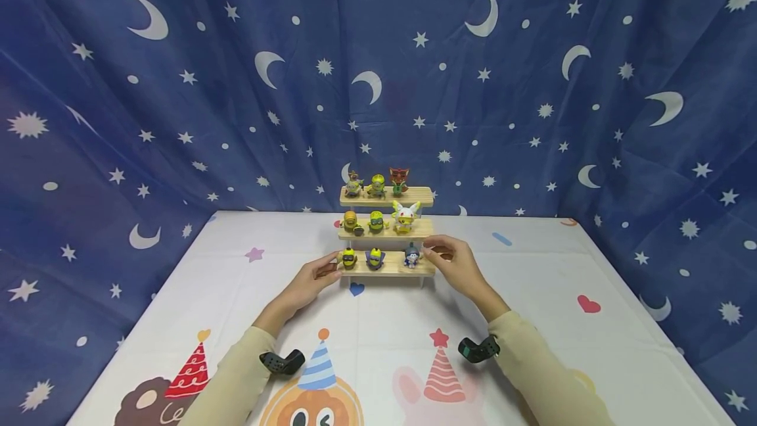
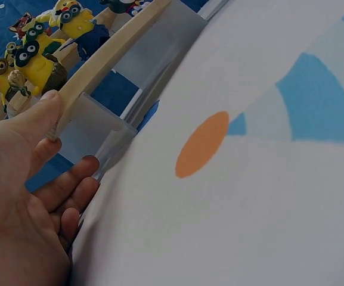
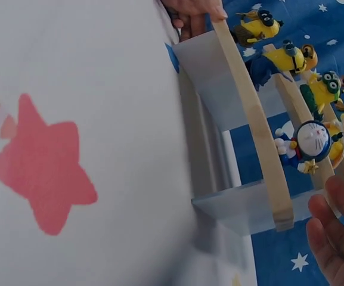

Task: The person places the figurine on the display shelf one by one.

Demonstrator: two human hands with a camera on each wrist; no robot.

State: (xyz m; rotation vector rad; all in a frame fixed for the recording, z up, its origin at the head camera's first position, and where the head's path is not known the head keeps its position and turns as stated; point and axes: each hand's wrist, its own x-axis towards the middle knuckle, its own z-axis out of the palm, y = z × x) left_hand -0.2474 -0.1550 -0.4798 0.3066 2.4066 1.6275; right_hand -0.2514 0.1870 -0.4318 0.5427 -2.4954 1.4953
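Observation:
A three-tier wooden display shelf (image 1: 390, 268) with clear side panels carries small toy figurines. My left hand (image 1: 309, 281) pinches the left end of its lowest board, thumb on the top edge and index finger below, as the left wrist view shows. Close to that thumb stands a yellow goggled figurine (image 2: 37, 62); a similar figurine in blue (image 1: 374, 259) is farther along. By the board's right end is a blue-and-white cat figurine (image 3: 309, 143). My right hand (image 1: 455, 261) hovers beside it, fingers loosely bent and apart from it in the right wrist view.
On the middle board stand yellow figurines and a white-eared figurine (image 1: 405, 217). The top board holds a fox figurine (image 1: 399, 181) and two yellow ones. Behind the printed white tablecloth (image 1: 236, 294) hangs a blue star-and-moon curtain (image 1: 378, 31).

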